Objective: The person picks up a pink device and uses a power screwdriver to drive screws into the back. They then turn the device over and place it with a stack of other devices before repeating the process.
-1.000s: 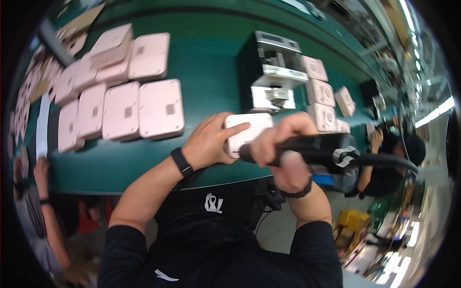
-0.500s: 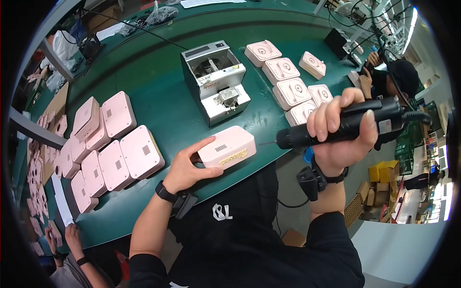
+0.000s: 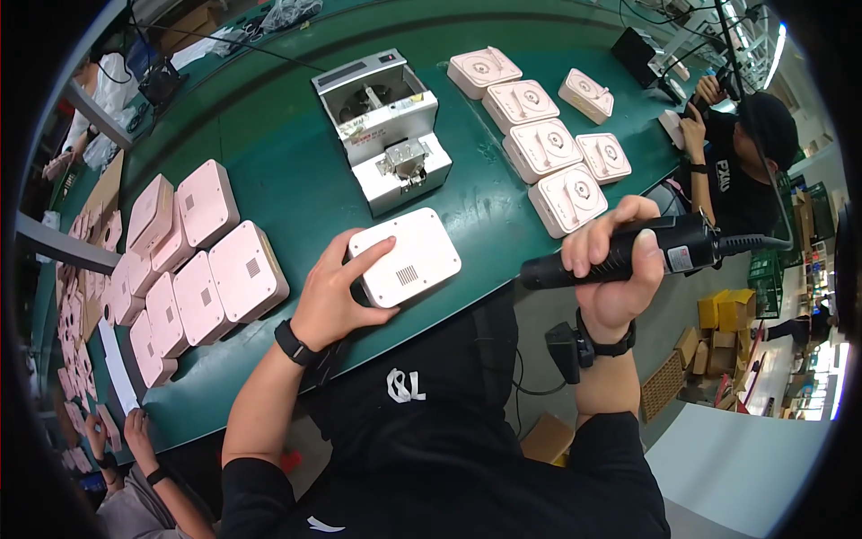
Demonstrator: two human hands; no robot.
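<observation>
My left hand point(image 3: 337, 286) grips the left end of a pale pink plastic box point(image 3: 409, 258) at the green table's near edge. Its index finger rests on top and its thumb on the near side. The box's vented face with corner holes points up. In my right hand point(image 3: 620, 269) is a black corded electric screwdriver point(image 3: 642, 254), held roughly level off the table edge. Its nose points left, apart from the box, and I cannot make out a bit. Beyond the box stands a grey screw feeder point(image 3: 382, 130) with an open top.
Similar pink boxes point(image 3: 247, 272) are grouped and partly stacked on the left. Several more pink boxes point(image 3: 541, 146) with a turntable-like face lie at the right. A co-worker point(image 3: 745, 162) works at the far right; another person's hands point(image 3: 136, 436) are at lower left. Cardboard boxes point(image 3: 718, 332) stand beyond.
The pink box has tipped from showing its gold-lettered side to lying with the vented face up. My right hand has lowered the screwdriver slightly. The view has shifted a little.
</observation>
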